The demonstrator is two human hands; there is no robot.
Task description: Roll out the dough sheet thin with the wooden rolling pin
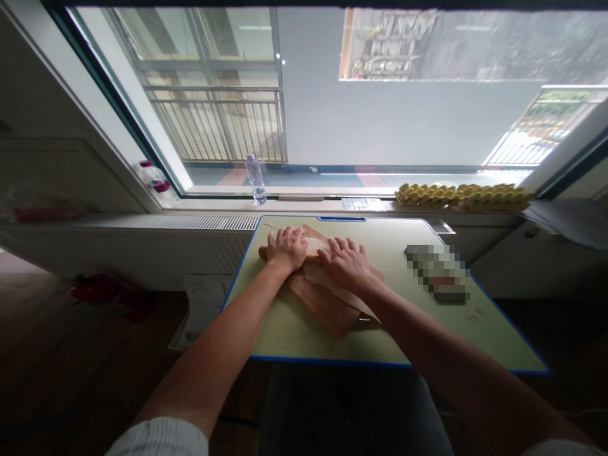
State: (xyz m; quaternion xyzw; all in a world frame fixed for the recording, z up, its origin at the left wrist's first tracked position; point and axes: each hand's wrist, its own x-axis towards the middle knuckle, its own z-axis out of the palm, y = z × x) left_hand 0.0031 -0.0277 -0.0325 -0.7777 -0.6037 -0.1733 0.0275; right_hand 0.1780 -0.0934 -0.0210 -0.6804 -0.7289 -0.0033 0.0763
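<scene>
Brown paper (323, 304) seemingly runs lengthwise from far-left to near-right.

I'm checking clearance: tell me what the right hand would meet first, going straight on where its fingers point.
Going straight on, the right hand would probably cross the tabletop and come first to the blue slot near its far edge, though depth there is unclear. The windowsill lies beyond.
</scene>
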